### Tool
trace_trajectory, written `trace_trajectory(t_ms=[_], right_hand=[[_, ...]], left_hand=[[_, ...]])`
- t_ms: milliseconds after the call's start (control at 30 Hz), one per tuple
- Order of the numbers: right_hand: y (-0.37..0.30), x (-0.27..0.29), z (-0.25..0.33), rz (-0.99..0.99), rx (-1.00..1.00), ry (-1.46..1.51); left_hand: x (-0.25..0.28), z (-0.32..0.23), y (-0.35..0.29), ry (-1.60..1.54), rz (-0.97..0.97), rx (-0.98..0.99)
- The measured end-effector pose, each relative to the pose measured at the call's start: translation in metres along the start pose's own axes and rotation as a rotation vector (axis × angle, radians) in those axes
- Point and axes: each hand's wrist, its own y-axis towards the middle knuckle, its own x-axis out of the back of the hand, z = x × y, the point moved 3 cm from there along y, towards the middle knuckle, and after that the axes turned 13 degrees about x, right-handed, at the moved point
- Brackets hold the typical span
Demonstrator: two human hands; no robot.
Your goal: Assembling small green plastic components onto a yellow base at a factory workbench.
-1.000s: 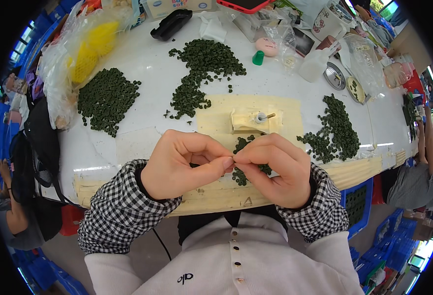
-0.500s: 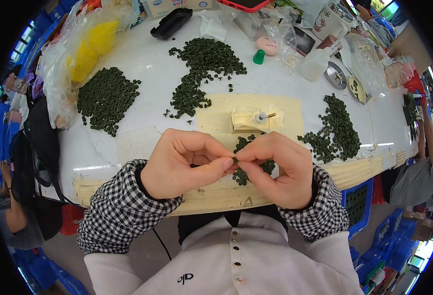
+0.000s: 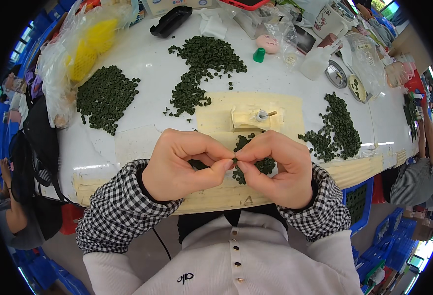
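Note:
Between my fingertips, a small dark green round part (image 3: 234,160) is pinched, mostly covered by the fingers. My left hand (image 3: 187,160) is closed on it from the left, and my right hand (image 3: 278,167) from the right, with the tips almost touching. Under and behind the hands lies a small pile of dark green ring-like parts (image 3: 265,166), partly hidden. Just beyond the hands stands a tape-covered block (image 3: 244,118) with a white post and a thin brown rod (image 3: 272,113) sticking out of it.
Heaps of small green pieces lie at the left (image 3: 107,98), the far middle (image 3: 211,55) and the right (image 3: 343,128). A black case (image 3: 171,22), a white bottle (image 3: 316,63) and a round tin (image 3: 357,88) stand along the back. A blue crate (image 3: 358,204) sits below the table's right edge.
The fingers of both hands have shifted slightly around the small green part. My right thumb and finger are a little closer together. Otherwise the table looks the same.

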Motion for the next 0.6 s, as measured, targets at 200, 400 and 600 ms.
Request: trace_trajectory(t_ms=[200,400,600], right_hand=[[0.001,0.000,0.001,-0.034,0.047,-0.047],[0.001,0.006,0.003,0.018,0.039,-0.322],[-0.009,0.001,0.000,0.227,0.118,-0.528]], left_hand=[[0.001,-0.006,0.001,0.137,-0.038,-0.082],[0.022,-0.020,0.006,0.595,-0.016,-0.188],[0.038,-0.021,0.005,0.725,-0.078,-0.160]])
